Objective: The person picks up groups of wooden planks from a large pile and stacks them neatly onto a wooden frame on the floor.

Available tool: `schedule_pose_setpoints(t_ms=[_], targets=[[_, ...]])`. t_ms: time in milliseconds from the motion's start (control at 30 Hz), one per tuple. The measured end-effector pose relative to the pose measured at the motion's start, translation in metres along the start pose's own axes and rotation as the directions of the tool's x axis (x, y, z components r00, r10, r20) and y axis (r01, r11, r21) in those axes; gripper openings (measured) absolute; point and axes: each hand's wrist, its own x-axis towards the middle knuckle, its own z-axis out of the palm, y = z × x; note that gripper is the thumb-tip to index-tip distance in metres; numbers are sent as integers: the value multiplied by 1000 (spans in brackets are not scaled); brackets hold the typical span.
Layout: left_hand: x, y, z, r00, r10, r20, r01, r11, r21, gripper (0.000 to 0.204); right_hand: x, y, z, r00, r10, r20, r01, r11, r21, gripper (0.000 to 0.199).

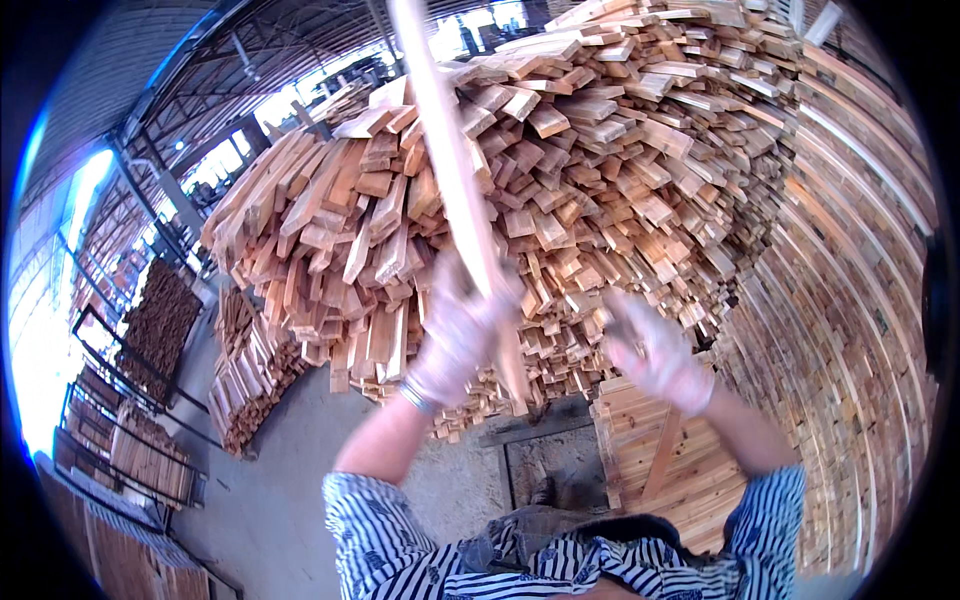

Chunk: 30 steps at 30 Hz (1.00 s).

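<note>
Long pale wooden slat (447, 150) stands nearly upright in front of you, its top running out of view at the upper edge, its lower end below your left hand (455, 335), which is gloved and clamped around it low on its length. Gripped that near the bottom, the slat is top-heavy; you risk it tipping or twisting out of the glove. Your right hand (655, 350), also gloved, is off the slat and well apart from the left, blurred, so whether its fingers are spread or curled can't be told. Just behind looms the big heap of loose boards (600, 180); a swinging slat could clip it and bring pieces sliding. The stacked pallet (660, 465) by your feet is a trip hazard.
</note>
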Motion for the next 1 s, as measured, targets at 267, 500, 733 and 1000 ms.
schedule_pose_setpoints(t_ms=[267, 500, 733, 1000], targets=[[263, 123, -148, 993, 13, -119, -16, 999, -31, 63, 316, -87, 17, 988, -152, -40, 155, 984, 92, 74], [408, 17, -216, 952, 196, 237, -306, 675, 671, 62, 467, -38, 25, 999, -20, -33, 23, 996, 82, 62], [354, 36, -193, 998, -65, -18, 61, 986, -157, 48, 474, -108, 96, 997, 66, -33, -70, 985, -160, 79], [328, 60, -141, 991, -80, -106, 70, 992, -100, 49, 503, -81, 53, 960, 33, 280, 33, 973, -229, 65]])
